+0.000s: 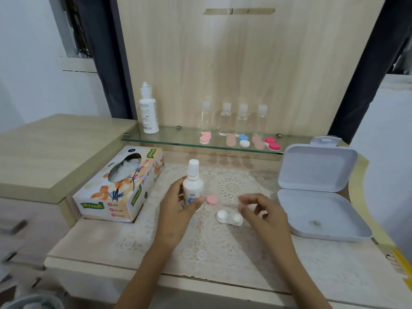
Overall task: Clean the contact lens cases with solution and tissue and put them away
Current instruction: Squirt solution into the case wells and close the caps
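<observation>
Left hand (178,208): fingers and thumb curl round the lower body of one small white solution bottle (193,184), upright on the lace mat (223,246). One pink cap (211,200) sits at the thumb tip; can't tell if it is pinched.

Right hand (265,212): fingers curled and motion-blurred, with a faint pinkish smear at the fingertips. Can't tell whether it grips anything.

Between the hands, nearer the right: one white lens case (229,217), flat on the mat.

Left on the bench (93,237): one tissue box (120,186), tissue showing in its slot. Right: one white storage box (316,170), hinged lid open.

Glass shelf (178,139) behind:
- one tall white bottle (149,110)
- four clear bottles (225,119) in a row
- three coloured lens cases (243,141): pale pink, blue-and-white, magenta
- two peach shapes (230,140) between them; cases or reflections, unclear.

The solution bottle hides part of the left hand's fingers.
</observation>
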Action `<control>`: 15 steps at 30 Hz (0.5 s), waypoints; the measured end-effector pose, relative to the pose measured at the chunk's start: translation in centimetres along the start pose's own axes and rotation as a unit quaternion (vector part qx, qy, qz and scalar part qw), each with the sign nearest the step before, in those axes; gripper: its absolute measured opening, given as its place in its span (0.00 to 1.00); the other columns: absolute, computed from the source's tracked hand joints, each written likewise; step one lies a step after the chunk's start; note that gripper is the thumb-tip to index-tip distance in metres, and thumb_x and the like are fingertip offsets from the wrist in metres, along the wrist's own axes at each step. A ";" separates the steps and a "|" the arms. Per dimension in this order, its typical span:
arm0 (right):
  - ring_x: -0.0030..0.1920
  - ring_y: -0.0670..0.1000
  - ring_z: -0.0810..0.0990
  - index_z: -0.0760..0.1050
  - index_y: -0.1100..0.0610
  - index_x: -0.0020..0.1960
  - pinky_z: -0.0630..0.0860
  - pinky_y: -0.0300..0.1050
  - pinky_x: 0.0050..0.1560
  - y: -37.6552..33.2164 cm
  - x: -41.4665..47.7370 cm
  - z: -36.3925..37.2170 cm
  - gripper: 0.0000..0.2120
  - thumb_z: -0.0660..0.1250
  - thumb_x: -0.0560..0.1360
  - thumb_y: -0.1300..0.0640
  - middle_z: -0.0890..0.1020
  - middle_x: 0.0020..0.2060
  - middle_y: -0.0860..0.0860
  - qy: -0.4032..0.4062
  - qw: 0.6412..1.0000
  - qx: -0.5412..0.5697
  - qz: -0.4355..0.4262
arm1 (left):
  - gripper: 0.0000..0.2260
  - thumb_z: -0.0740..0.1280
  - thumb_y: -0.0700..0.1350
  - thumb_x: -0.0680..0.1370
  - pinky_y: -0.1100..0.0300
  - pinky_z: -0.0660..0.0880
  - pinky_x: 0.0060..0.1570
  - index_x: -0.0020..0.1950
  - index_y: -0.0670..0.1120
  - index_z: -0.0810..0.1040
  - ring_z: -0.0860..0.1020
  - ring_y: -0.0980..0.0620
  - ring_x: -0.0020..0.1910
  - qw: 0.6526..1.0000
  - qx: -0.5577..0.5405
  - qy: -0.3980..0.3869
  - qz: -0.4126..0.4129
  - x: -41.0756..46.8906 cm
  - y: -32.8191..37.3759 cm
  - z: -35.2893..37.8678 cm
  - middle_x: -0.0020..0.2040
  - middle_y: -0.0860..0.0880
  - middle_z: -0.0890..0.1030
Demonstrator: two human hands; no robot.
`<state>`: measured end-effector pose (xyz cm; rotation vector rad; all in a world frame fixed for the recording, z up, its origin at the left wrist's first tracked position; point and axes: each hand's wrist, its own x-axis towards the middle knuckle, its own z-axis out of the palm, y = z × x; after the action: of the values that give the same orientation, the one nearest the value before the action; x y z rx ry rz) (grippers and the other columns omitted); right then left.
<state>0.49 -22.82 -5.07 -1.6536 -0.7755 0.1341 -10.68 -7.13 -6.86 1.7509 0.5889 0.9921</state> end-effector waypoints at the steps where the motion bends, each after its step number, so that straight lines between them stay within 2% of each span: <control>1: 0.40 0.40 0.75 0.81 0.48 0.47 0.68 0.34 0.42 -0.8 0.6 0.4 0.07 0.72 0.71 0.59 0.82 0.42 0.42 -0.001 1.000 -0.001 -0.017 | 0.23 0.73 0.41 0.71 0.79 0.69 0.45 0.64 0.51 0.71 0.73 0.72 0.52 1.000 -0.001 -0.002 0.000 0.0 0.0 0.0 0.57 0.59 0.76; 5: 0.40 0.44 0.75 0.80 0.48 0.52 0.68 0.30 0.39 -4.0 3.0 3.3 0.12 0.75 0.69 0.50 0.81 0.43 0.43 -0.021 0.997 0.002 -0.075 | 0.23 0.73 0.45 0.71 0.75 0.71 0.47 0.65 0.51 0.72 0.76 0.65 0.54 1.000 -0.005 -0.008 0.005 -0.2 0.1 -0.1 0.57 0.57 0.78; 7: 0.41 0.45 0.75 0.79 0.49 0.54 0.71 0.32 0.40 -5.4 4.1 4.9 0.17 0.75 0.68 0.47 0.80 0.43 0.43 -0.046 0.995 -0.006 -0.086 | 0.24 0.72 0.49 0.70 0.74 0.71 0.47 0.64 0.51 0.73 0.76 0.62 0.54 1.000 -0.011 -0.008 0.007 -0.2 0.3 -0.1 0.56 0.56 0.79; 9: 0.40 0.43 0.74 0.78 0.51 0.54 0.72 0.37 0.41 -6.4 5.1 6.4 0.18 0.75 0.67 0.46 0.80 0.44 0.45 -0.068 0.993 -0.037 -0.094 | 0.21 0.72 0.49 0.70 0.73 0.72 0.47 0.61 0.53 0.74 0.77 0.62 0.53 1.000 -0.009 -0.007 0.007 -0.1 0.3 0.0 0.55 0.56 0.79; 12: 0.35 0.40 0.72 0.79 0.54 0.47 0.68 0.35 0.38 -6.9 6.3 8.0 0.13 0.76 0.67 0.49 0.80 0.39 0.45 -0.088 0.988 -0.079 -0.104 | 0.18 0.73 0.43 0.71 0.73 0.72 0.46 0.56 0.57 0.73 0.77 0.64 0.51 1.000 -0.010 -0.003 0.011 0.0 0.4 -0.1 0.52 0.57 0.80; 15: 0.35 0.40 0.74 0.81 0.57 0.45 0.68 0.32 0.39 -7.4 7.0 8.4 0.09 0.76 0.68 0.54 0.80 0.38 0.45 -0.108 0.984 -0.089 -0.108 | 0.17 0.73 0.42 0.71 0.73 0.72 0.45 0.57 0.55 0.74 0.77 0.65 0.50 1.000 -0.018 -0.007 0.013 0.0 0.3 -0.1 0.52 0.56 0.80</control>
<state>-1.29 -11.76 1.83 -1.7292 -1.1541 0.0933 -10.77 -7.17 -6.60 1.7356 0.5368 1.0020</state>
